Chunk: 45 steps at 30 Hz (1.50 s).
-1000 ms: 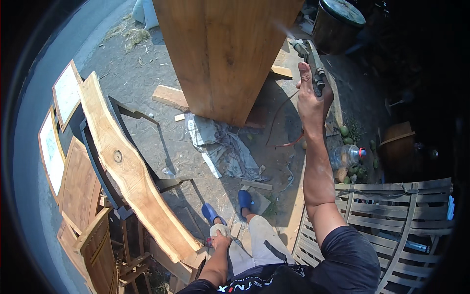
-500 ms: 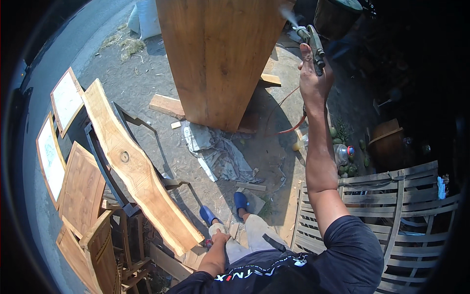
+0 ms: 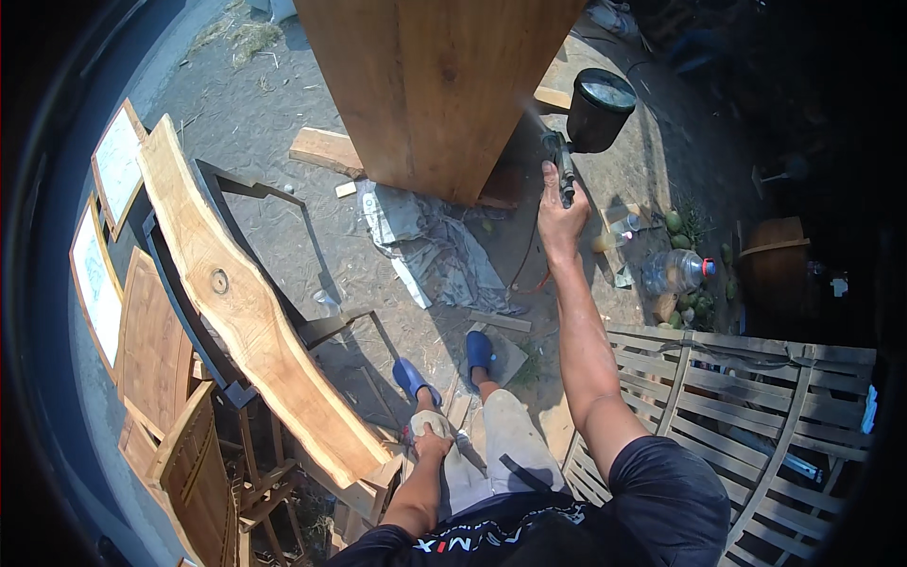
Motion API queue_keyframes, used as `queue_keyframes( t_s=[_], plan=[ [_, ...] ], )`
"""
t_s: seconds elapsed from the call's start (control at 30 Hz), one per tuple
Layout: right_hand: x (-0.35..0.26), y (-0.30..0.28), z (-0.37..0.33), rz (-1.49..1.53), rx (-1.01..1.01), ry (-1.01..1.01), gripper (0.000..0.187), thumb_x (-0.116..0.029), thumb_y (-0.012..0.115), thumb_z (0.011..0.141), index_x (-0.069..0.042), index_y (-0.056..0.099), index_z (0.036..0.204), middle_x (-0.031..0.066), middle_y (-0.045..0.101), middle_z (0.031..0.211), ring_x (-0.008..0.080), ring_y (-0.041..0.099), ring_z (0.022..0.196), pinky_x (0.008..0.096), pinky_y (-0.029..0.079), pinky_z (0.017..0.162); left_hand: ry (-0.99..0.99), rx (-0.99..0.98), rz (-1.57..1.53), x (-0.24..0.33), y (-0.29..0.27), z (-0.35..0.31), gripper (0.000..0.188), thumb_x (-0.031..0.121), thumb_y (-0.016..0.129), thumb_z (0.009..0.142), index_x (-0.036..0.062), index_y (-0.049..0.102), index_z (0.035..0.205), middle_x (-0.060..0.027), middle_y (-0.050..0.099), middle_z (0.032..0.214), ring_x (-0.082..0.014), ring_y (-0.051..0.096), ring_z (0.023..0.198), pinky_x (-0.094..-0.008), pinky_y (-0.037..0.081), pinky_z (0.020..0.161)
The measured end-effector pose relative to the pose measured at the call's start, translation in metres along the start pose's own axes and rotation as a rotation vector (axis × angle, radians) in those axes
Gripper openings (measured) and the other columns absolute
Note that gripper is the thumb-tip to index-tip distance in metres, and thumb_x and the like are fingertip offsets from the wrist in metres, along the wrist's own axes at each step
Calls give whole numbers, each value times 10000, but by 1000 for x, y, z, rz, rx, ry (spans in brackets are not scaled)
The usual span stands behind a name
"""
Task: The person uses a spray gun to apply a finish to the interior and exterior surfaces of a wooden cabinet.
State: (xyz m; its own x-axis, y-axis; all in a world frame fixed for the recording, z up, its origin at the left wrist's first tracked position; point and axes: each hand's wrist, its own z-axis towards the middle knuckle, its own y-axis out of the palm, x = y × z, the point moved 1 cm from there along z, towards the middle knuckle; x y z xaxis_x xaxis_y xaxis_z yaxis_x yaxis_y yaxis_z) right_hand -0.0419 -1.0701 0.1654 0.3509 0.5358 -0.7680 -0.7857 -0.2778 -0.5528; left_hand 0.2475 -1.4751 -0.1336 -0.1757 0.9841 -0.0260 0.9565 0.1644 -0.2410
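Note:
My right hand (image 3: pixel 564 222) is closed round the handle of a spray gun (image 3: pixel 559 161) with a dark round cup (image 3: pixel 601 110) on it. A fine mist leaves the nozzle toward the right edge of a large brown wooden panel (image 3: pixel 425 94), which stands tilted in front of me. The nozzle is close to that edge but apart from it. My left hand (image 3: pixel 433 441) rests on the knee of my light shorts, fingers loosely spread, with nothing visible in it. A thin red hose (image 3: pixel 531 286) runs on the ground below my right hand.
A live-edge wooden slab (image 3: pixel 236 293) lies on a dark metal frame at left, beside framed panels (image 3: pixel 118 170) and wooden furniture (image 3: pixel 194 463). A crumpled cloth (image 3: pixel 435 250) lies below the panel. Right are a plastic bottle (image 3: pixel 675 271), green fruits and a slatted bamboo bench (image 3: pixel 727 387).
My right hand has brought the spray gun down and left, nearer to me, along the panel's right edge. Mist still comes out. My left hand stays on the knee.

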Motion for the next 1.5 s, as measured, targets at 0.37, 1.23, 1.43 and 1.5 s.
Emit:
queue_keyframes(
  t_s=[0.37, 1.23, 1.43, 1.5],
  plan=[
    [226, 141, -56, 63, -85, 158, 325, -321, 700, 994, 0, 695, 1048, 220, 707, 788, 407, 723, 773, 431, 525, 665, -146, 95, 20, 29, 15, -9, 895, 495, 744, 851, 233, 296, 1580, -299, 432, 1424, -473, 506, 1322, -524, 446, 1088],
    [500, 321, -138, -115, -207, 337, 403, -436, 667, 992, -34, 687, 979, 230, 700, 739, 451, 708, 741, 494, 526, 629, -127, 233, 107, 51, 30, -3, 893, 511, 723, 827, 287, 314, 1588, -294, 479, 1314, -480, 529, 1220, -545, 425, 1055],
    [461, 363, -155, -44, -292, 234, 406, -436, 672, 985, -32, 695, 956, 225, 704, 747, 443, 712, 748, 490, 535, 635, -119, 261, 86, 44, 35, -4, 891, 519, 714, 828, 277, 320, 1589, -294, 483, 1300, -474, 541, 1196, -548, 423, 1054],
    [446, 365, -156, -53, -342, 239, 412, -441, 671, 985, -31, 698, 951, 227, 705, 754, 449, 707, 747, 494, 532, 637, -139, 237, 59, 42, 36, -5, 890, 523, 712, 829, 279, 321, 1589, -291, 486, 1295, -470, 544, 1190, -549, 421, 1052]
  ],
)
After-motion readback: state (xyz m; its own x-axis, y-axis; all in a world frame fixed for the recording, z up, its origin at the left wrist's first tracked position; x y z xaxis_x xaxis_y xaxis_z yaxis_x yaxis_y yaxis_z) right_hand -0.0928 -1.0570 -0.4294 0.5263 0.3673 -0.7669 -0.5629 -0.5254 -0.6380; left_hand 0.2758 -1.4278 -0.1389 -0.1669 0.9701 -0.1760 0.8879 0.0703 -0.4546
